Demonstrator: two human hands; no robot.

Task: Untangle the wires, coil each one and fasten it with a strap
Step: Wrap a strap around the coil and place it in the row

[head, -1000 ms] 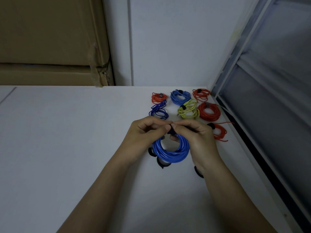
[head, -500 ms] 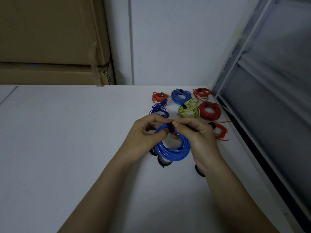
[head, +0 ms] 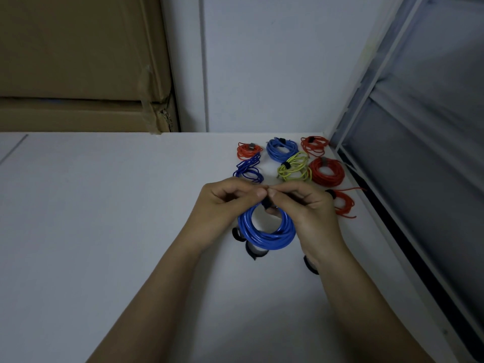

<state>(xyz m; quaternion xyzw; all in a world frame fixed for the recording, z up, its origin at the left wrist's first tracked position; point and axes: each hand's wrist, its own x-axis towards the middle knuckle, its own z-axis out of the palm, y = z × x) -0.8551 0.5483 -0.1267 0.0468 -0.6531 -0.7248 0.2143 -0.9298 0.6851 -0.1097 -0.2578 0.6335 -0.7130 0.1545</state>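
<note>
Above the white table (head: 104, 231), the blue coil (head: 267, 231) hangs held up; left hand (head: 222, 203) and right hand (head: 306, 208) both pinch its black strap (head: 267, 204). Loosen either grip and the loops likely spring apart.

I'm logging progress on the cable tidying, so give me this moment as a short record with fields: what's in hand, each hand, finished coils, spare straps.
in hand: blue coil, black strap around its top
left hand: pinches the strap
right hand: pinches the strap
finished coils: seven behind the hands on the white table; four red, one light blue, one dark blue, one yellow-green
spare straps: black ones on the table under the hands
</note>
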